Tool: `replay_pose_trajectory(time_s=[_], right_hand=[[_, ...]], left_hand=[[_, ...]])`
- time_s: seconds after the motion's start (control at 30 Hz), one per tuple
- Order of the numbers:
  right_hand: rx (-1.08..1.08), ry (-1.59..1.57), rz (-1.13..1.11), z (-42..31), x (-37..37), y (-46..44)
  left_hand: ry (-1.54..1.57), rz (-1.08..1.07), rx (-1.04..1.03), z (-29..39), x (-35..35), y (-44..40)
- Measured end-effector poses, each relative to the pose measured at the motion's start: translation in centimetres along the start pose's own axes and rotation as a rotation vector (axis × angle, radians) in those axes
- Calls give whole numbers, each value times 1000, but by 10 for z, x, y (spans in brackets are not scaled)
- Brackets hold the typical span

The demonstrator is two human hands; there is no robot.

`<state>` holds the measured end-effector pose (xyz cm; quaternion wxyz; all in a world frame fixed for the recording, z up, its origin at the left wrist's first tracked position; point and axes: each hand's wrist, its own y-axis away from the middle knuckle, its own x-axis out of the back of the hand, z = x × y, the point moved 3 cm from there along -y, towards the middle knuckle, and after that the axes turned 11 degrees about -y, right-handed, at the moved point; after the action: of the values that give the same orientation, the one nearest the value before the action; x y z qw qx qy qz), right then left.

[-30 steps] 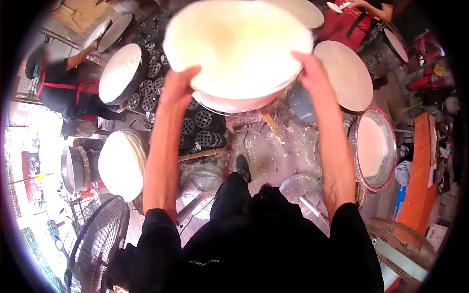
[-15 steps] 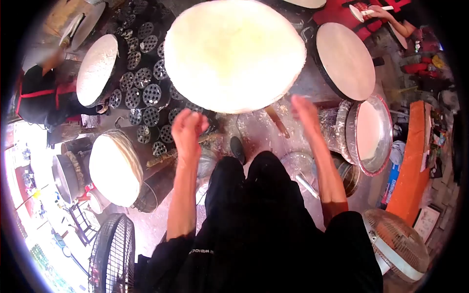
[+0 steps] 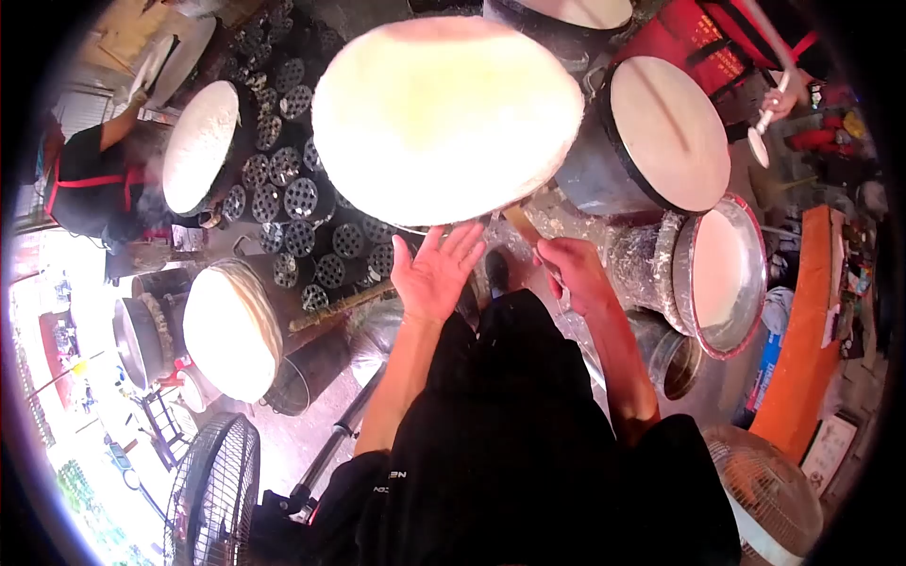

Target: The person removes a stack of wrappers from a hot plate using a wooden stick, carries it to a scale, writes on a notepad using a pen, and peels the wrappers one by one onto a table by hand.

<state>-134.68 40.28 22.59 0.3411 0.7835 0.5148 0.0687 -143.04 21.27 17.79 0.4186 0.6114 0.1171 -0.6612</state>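
A large, pale round sheet (image 3: pixel 448 123), like a thin pancake on a griddle, lies straight ahead and is overexposed in the middle. Just below its near edge is my left hand (image 3: pixel 436 278), palm up with fingers spread and nothing in it. The fingertips reach close to the rim; whether they touch cannot be made out. My right hand (image 3: pixel 578 272) is closed around a flat wooden stick (image 3: pixel 522 226), whose far end reaches the sheet's near right edge. Part of the stick is hidden inside my fingers.
Honeycomb coal briquettes (image 3: pixel 300 198) stand left of centre. Other round griddles (image 3: pixel 670 132) surround me, and a metal basin of pale batter (image 3: pixel 719 274) sits at right. A folded pale stack (image 3: pixel 231 330) lies left. Fans (image 3: pixel 212 491) flank me. Co-workers (image 3: pixel 94 174) stand at far left and upper right.
My left hand has moved right and turned palm up, fingers spread. My right hand has come down and closed on the wooden stick. At upper right, a co-worker's hand with a white tool has lowered.
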Motion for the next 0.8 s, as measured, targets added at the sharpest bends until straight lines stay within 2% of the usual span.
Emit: replay_pose_trajectory(time_s=[0.03,0.1,0.17,0.37,0.43,0.47,0.5,0.57,0.6,0.67,0.7,0.77,0.8], right_hand=[[-35,-45,-13,0,1,0],[-14,-70,-24,5,5,-5],[-71,-81,-60,13,9,-9],[-145,-31,-54,80,37,-41],[-60,5,-50,81,44,-45],[-54,61,-29,62,45,-42],[-60,21,210,46,48,-36],[113,19,307,30,59,-55],[108,17,314,21,60,-64],[-81,-316,45,-8,34,-73],[-82,-321,47,-13,32,-85],[-218,-645,-188,-18,20,-102],[-188,-689,-197,-16,18,-112]], left_hand=[[55,32,-34,0,-5,-3],[41,-38,-75,-1,-9,-14],[100,17,-194,2,-13,-20],[80,28,-203,7,-7,-27],[98,43,-234,9,-9,-26],[70,68,-265,12,-13,-27],[72,78,-259,14,-17,-27],[64,64,-272,21,-27,-31],[49,67,-280,24,-26,-33],[57,75,-260,28,-35,-32],[68,74,-248,30,-38,-34],[49,84,-247,35,-39,-37],[29,89,-255,37,-40,-38]])
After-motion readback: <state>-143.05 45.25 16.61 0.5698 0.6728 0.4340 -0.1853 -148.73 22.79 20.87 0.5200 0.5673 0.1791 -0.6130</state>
